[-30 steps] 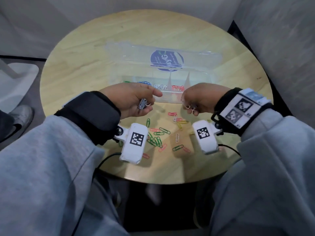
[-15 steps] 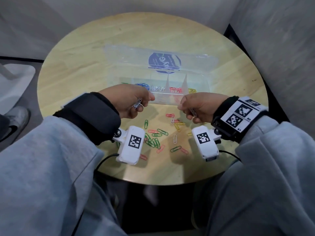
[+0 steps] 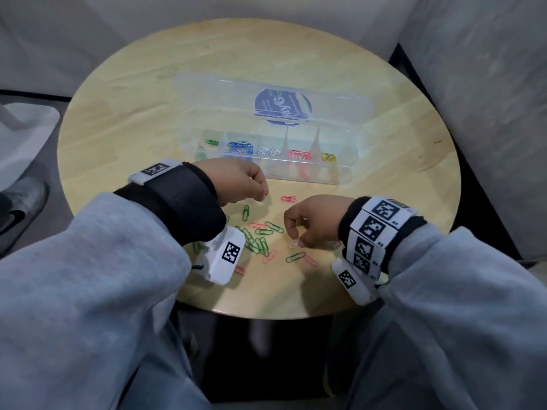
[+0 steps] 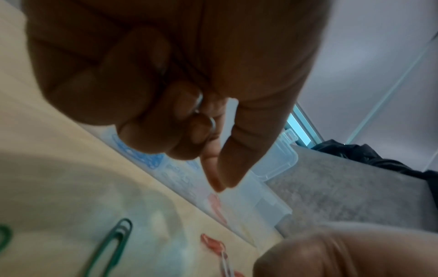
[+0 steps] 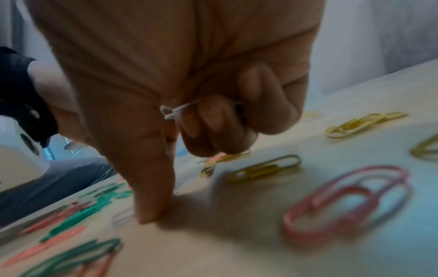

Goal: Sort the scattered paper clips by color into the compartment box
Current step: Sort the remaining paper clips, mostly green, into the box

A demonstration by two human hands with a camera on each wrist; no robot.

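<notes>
A clear compartment box [image 3: 310,177] lies open mid-table, holding green, blue, white, pink and yellow clips in separate cells. Loose green clips [image 3: 260,244] and pink clips [image 3: 288,199] are scattered in front of it. My left hand [image 3: 263,196] hovers by the box's front with fingers curled round white clips [image 4: 211,123] in the palm. My right hand [image 3: 291,235] is low over the pile. Its thumb and forefinger press down at a white clip [image 3: 294,244] on the table, while its curled fingers keep another white clip [image 5: 174,112].
The box's lid [image 3: 213,93] lies flat behind it. Yellow clips [image 5: 265,168] lie under my right hand. The round wooden table [image 3: 148,113] is hemmed by grey walls; a shoe [image 3: 17,208] and a white base sit on the floor at left.
Both hands have drawn back from the box's front toward the scattered clips. The right hand has dropped down to a white clip on the table.
</notes>
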